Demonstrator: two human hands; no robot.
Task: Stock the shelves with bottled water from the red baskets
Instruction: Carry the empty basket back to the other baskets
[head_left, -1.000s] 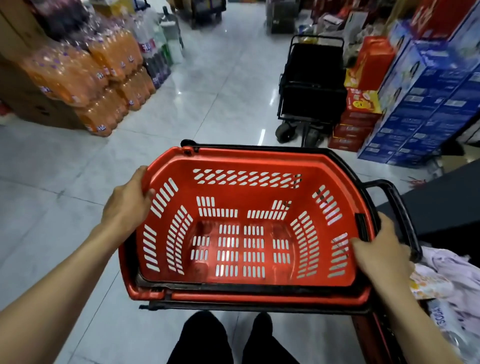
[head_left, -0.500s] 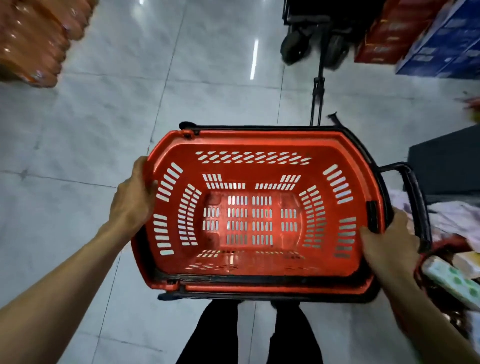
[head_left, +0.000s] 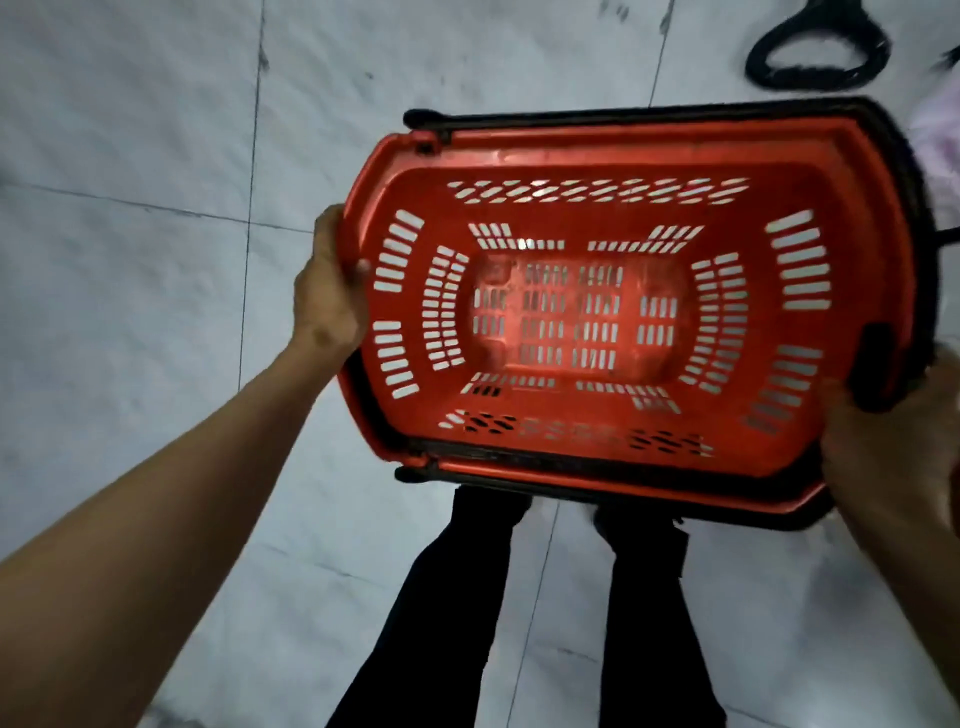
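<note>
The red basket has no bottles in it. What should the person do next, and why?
Probably set the basket down on the floor: it holds nothing, and the left hand and right hand both grip its ends, so neither is free.

Dim, cool-toned view with strong motion blur.
The red basket and right hand smear most at the right edge; a soft shadow falls on the tiled floor beneath.

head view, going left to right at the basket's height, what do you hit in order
left hand gripping the rim → red basket, nothing inside → right hand holding the basket's other end
</note>
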